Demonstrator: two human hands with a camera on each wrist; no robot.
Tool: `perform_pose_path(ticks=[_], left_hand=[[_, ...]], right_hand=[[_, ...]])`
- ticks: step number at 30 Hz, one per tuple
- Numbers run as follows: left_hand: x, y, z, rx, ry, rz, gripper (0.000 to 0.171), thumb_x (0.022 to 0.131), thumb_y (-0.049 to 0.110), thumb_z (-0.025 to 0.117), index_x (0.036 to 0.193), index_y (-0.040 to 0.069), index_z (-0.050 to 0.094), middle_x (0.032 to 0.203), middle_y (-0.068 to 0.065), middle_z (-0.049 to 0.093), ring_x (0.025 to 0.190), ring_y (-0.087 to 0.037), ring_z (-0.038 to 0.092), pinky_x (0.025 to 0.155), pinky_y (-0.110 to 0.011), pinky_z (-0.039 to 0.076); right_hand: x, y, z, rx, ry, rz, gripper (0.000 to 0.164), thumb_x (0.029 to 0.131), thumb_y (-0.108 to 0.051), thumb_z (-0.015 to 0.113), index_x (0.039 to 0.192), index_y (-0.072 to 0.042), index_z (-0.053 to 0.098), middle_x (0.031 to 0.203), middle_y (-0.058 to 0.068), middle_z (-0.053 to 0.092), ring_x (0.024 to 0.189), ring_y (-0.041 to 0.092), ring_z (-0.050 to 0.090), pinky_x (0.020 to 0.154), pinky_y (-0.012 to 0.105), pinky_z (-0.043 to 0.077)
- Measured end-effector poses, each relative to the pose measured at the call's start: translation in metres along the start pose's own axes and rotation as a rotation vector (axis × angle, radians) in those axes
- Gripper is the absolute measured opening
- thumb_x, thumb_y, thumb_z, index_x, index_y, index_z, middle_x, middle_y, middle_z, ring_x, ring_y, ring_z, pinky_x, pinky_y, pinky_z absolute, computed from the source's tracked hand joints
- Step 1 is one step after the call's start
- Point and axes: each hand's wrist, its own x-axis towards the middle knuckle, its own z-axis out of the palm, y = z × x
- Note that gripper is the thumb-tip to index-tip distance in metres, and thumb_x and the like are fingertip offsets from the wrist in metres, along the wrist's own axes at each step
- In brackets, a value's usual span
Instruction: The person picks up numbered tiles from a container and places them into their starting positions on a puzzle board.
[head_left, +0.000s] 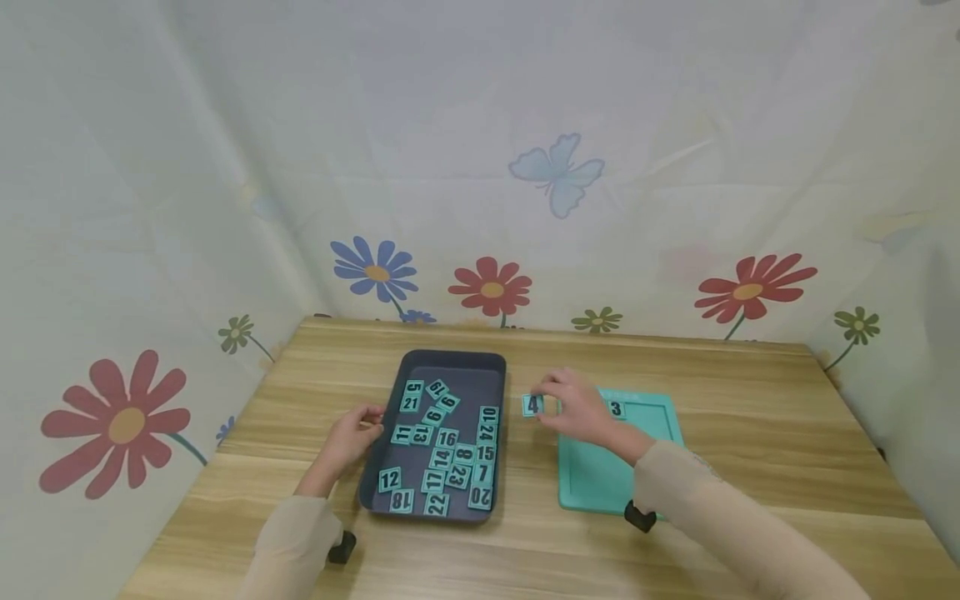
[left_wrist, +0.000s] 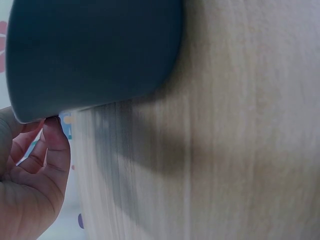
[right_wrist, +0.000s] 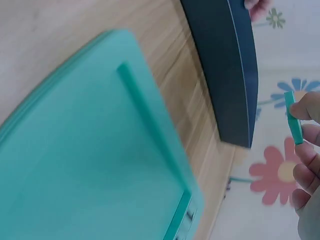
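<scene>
My right hand (head_left: 576, 406) pinches a teal number tile marked 4 (head_left: 532, 405) by its edges, between the tray and the board. The right wrist view shows the thin edge of this tile (right_wrist: 294, 118) between thumb and fingers. Below that forearm lies a teal framed board (head_left: 597, 471), with a tile marked 3 (head_left: 617, 409) along its top; the hand covers its upper left corner. My left hand (head_left: 351, 437) grips the left rim of a dark tray (head_left: 453, 360), thumb against the outer wall (left_wrist: 95, 55). Several loose number tiles (head_left: 447, 438) lie inside the tray, turned various ways.
Tray and board stand side by side on a wooden table (head_left: 525, 550), a strip of wood between them. Behind the table hangs a pale cloth (head_left: 420, 167) printed with flowers and a butterfly. A black wrist device (head_left: 342, 547) sits below each sleeve.
</scene>
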Motion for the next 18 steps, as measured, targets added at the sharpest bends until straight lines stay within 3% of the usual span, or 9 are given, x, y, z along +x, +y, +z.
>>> perform_pose_path(ticks=[18], left_hand=[[0.001, 0.0, 0.0, 0.003, -0.008, -0.007, 0.031, 0.087, 0.005, 0.048, 0.118, 0.001, 0.05, 0.108, -0.016, 0.053, 0.09, -0.022, 0.056, 0.068, -0.029, 0.051]], right_hand=[[-0.041, 0.06, -0.023, 0.087, 0.044, 0.194, 0.028, 0.071, -0.013, 0.068, 0.098, -0.007, 0.064, 0.091, 0.007, 0.056, 0.085, 0.022, 0.05, 0.059, 0.026, 0.042]])
